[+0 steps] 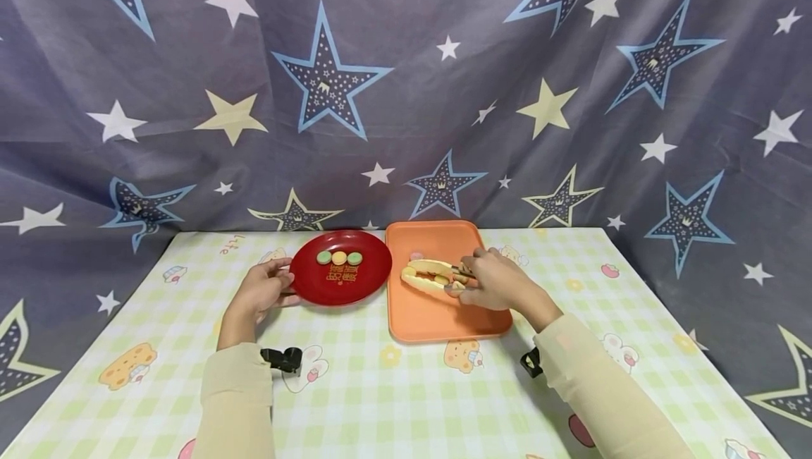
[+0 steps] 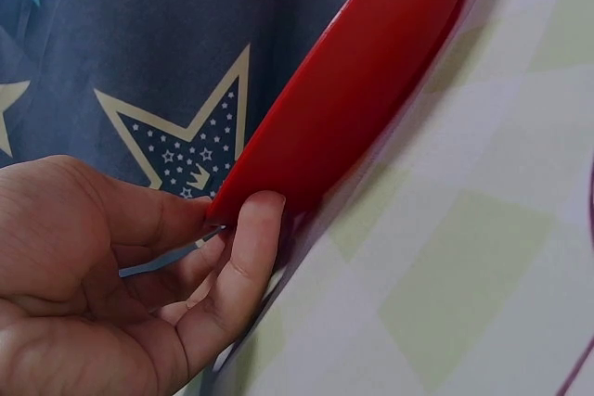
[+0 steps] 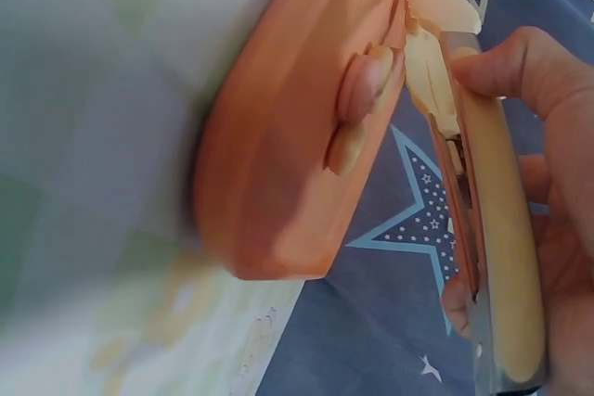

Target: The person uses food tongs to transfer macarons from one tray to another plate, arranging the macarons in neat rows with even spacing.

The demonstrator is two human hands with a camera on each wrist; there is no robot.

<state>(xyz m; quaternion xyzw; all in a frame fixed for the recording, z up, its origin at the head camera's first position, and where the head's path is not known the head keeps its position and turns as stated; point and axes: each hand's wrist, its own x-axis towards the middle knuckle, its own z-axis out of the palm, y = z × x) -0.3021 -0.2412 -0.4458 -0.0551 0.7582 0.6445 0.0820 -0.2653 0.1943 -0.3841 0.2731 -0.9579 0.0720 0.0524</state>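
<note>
Pinching the left rim of a round, glossy red plate [image 1: 311, 286] in the head view, the left hand [image 1: 263, 290] has its fingers bent around that edge. Beyond those fingertips, on the plate, a green cookie [image 1: 324, 257], a yellow cookie [image 1: 339, 258] and a second green cookie [image 1: 354, 259], all small and round, sit in a row above gold lettering [image 1: 342, 273]. The right hand [image 1: 501, 279] grasps cream-tipped tongs [image 1: 431, 265], which reach leftward from its fingers over a rectangular orange tray [image 1: 415, 321] just beside the plate. Beneath the hands spreads a pale green-and-white checked tablecloth [image 1: 380, 395].

From the left wrist, one fingertip presses the plate's outer wall and another digit meets its rim; the plate slants up and away from them.

From the right wrist, the thumb lies along the tongs' tan-panelled, metal-edged arm, with fingers curled on the other side. Left of the thumb, on the tray, rest a round pink cookie [image 3: 357, 88] and yellowish cookies [image 3: 345, 148] touching it. Whether the tong tips hold anything, I cannot tell.
</note>
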